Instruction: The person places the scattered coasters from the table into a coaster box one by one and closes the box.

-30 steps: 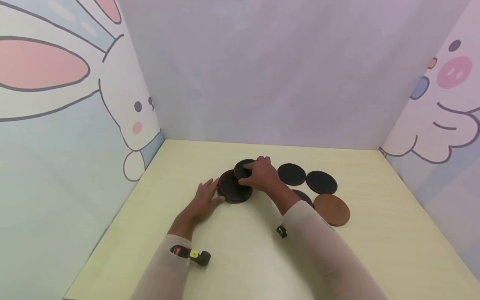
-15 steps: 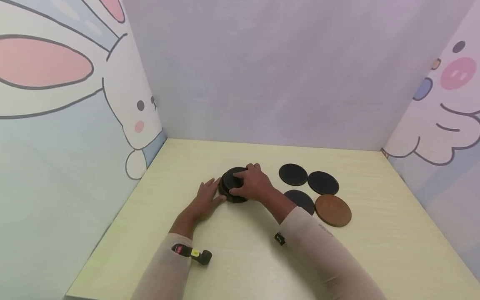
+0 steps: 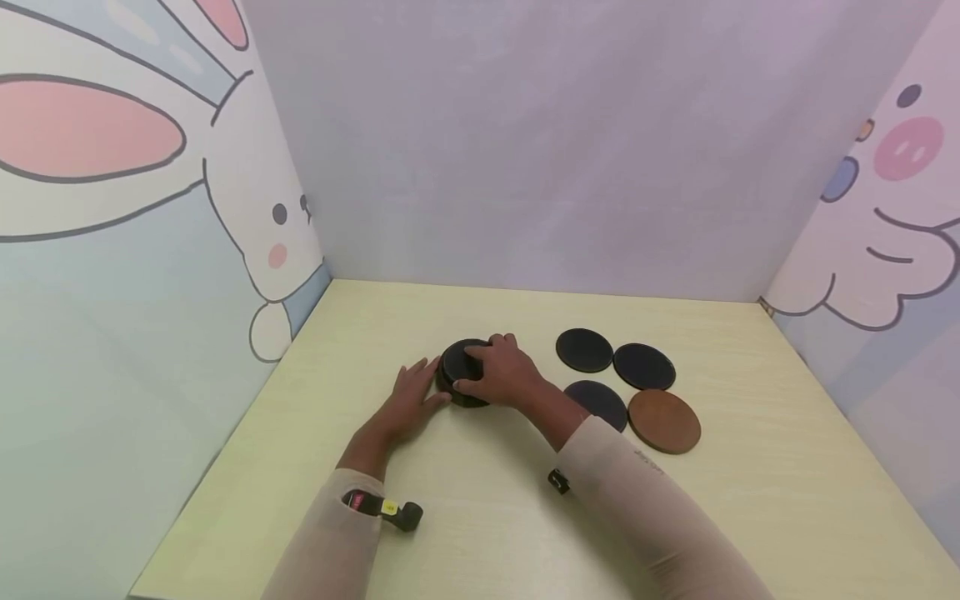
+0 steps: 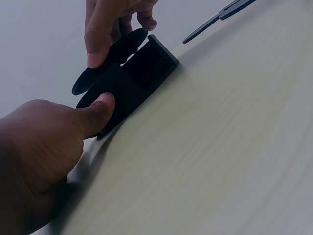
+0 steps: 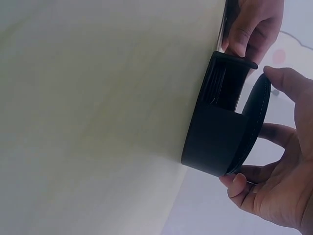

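A round black coaster holder (image 3: 451, 390), with a notch cut in its wall, stands on the table. My left hand (image 3: 408, 404) holds it from the left, thumb (image 4: 103, 106) against its wall. My right hand (image 3: 506, 377) pinches a black coaster (image 5: 259, 115) by its edges, thumb on one side and fingers on the other. That coaster sits tilted at the holder's open top, one edge down at the rim and the other raised in the right wrist view. Through the notch, thin layered edges (image 5: 215, 85) show inside the holder.
Right of the holder lie three black coasters, one at the back (image 3: 584, 350), one farther right (image 3: 644, 367) and one partly behind my right forearm (image 3: 596, 402). A brown coaster (image 3: 664, 422) lies beside them. A grey backdrop (image 3: 525, 167) rises behind the pale table (image 3: 480, 517).
My right hand has moved left and down, bringing the black coaster from beside the holder's back right to over its top. My left hand has stayed at the holder.
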The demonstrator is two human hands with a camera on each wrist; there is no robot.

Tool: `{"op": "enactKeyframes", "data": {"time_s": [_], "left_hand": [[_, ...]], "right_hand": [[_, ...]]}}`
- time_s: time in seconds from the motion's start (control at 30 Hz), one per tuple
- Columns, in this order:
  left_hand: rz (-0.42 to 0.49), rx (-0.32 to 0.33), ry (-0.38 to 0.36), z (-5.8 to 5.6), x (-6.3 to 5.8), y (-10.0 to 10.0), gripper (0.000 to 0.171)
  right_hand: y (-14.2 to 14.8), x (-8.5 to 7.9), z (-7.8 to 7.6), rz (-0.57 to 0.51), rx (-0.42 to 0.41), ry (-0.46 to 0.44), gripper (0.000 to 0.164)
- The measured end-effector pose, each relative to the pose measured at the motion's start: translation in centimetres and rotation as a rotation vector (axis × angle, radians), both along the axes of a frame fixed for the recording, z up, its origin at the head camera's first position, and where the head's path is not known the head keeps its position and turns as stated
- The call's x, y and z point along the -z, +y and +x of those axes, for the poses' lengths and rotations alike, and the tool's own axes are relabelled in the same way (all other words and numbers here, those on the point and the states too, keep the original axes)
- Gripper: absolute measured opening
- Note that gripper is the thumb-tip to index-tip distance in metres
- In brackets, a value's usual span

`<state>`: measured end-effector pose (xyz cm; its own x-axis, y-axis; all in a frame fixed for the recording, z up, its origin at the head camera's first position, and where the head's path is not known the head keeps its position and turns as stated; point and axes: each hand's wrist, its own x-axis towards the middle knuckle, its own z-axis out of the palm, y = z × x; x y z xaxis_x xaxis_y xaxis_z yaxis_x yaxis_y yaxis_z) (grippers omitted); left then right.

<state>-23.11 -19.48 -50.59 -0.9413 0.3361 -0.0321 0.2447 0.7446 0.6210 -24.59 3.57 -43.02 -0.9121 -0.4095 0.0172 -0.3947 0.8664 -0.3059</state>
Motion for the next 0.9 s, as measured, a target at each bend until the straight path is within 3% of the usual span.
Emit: {"op": "enactKeyframes", "data": {"time_s": [0.37,0.9], "left_hand": [[-0.003,0.007,0.005,-0.02,0.13,-0.1,0.08],[0.006,0.023,0.011,0.0,-0.07,-0.08,0.079]], "right_hand": [[0.12,0.25,-0.07,0.011,-0.033,0.014,0.08],[0.81,0.48,0.01,-0.025,-0.056,-0.008,0.073]]}}
